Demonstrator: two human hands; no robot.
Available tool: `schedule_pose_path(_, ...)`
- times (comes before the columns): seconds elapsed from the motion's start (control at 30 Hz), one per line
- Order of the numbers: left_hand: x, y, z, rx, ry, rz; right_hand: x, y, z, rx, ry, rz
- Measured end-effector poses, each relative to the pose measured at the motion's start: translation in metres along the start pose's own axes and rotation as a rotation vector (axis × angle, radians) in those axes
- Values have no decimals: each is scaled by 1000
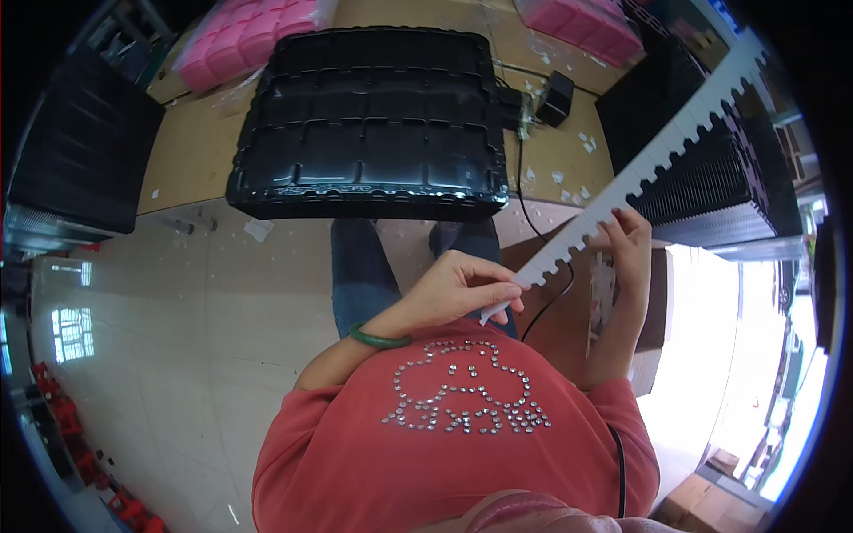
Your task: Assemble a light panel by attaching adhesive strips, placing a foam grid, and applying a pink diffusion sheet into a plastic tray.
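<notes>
A long white strip (pixel 662 147) with notches along one edge slants from my lap up toward the far right. Its near end is pinched between the thumb and fingers of my left hand (pixel 471 286), which wears a green bangle at the wrist. Farther along, my right hand (pixel 626 233) has its fingers closed at the strip's notched edge. In front of me, a stack of black moulded plastic trays (pixel 373 124) sits at the near edge of the wooden table (pixel 191 160).
Tall stacks of black trays stand at the left (pixel 80 133) and right (pixel 702 169). Pink moulded trays (pixel 240 40) lie at the back. A small black box (pixel 556 98) with a cable (pixel 522 178) and white scraps are on the table. A cardboard box (pixel 555 306) stands beside my right leg.
</notes>
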State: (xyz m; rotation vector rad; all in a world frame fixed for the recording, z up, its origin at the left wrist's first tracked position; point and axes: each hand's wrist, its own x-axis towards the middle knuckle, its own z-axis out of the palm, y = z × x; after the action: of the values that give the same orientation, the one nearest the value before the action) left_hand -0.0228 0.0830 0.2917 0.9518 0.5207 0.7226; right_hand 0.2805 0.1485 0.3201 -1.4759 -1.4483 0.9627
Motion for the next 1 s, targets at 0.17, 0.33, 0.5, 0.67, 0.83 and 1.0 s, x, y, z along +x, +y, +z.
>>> schedule_pose_path(0.17, 13, -12, -4, 38, 86, 45, -61, 58, -47, -1000, 530, -132)
schedule_pose_path(0.33, 27, -16, 2, 82, 82, 52, -76, 12, 22, -233, 276, -90)
schedule_pose_path(0.5, 31, -22, 8, 120, 150, 146, -75, -4, 61, 455, -98, 92)
schedule_pose_path(0.67, 32, -19, 3, 132, 183, 133, -69, -5, 71, 627, -90, 112)
schedule_pose_path(0.83, 37, -21, -4, 159, 205, 140, -61, -1, 75, 526, -108, 37)
schedule_pose_path(1.0, 49, -23, -12, 177, 231, 165, -47, -1, 74, 388, -101, -15)
